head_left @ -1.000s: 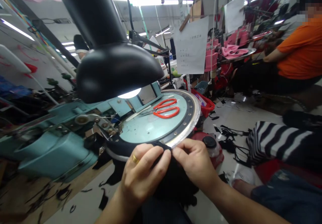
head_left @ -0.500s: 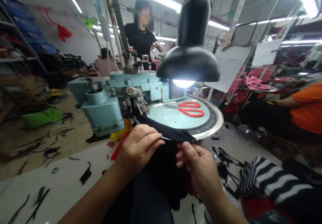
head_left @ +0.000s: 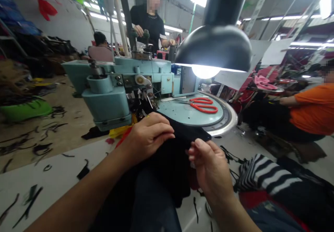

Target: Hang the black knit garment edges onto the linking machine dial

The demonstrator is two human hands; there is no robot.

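Black knit cloth (head_left: 171, 166) hangs from the near rim of a pale green machine (head_left: 106, 101) with a round, needle-edged dial (head_left: 231, 120). My left hand (head_left: 151, 136) is closed on the cloth near the machine's head, fingers bent and thumb tucked below them. Farther right, my right hand (head_left: 212, 164) pinches the cloth's edge between thumb and curled fingers, just outside the dial rim. Red-handled scissors (head_left: 205, 105) lie on the green plate inside the dial, beyond both hands.
A black lamp (head_left: 214, 47) hangs low over the plate. Striped knitwear (head_left: 268, 173) lies at the right. Black scraps (head_left: 83, 170) litter the white surface at the left. One person (head_left: 147, 21) stands behind the machine; another in an orange top (head_left: 313, 108) sits at the right.
The view has shifted, so the machine and lamp look larger and closer. Both hands keep hold of the cloth; the pale stitch line between them no longer shows. The standing person's arms have lowered.
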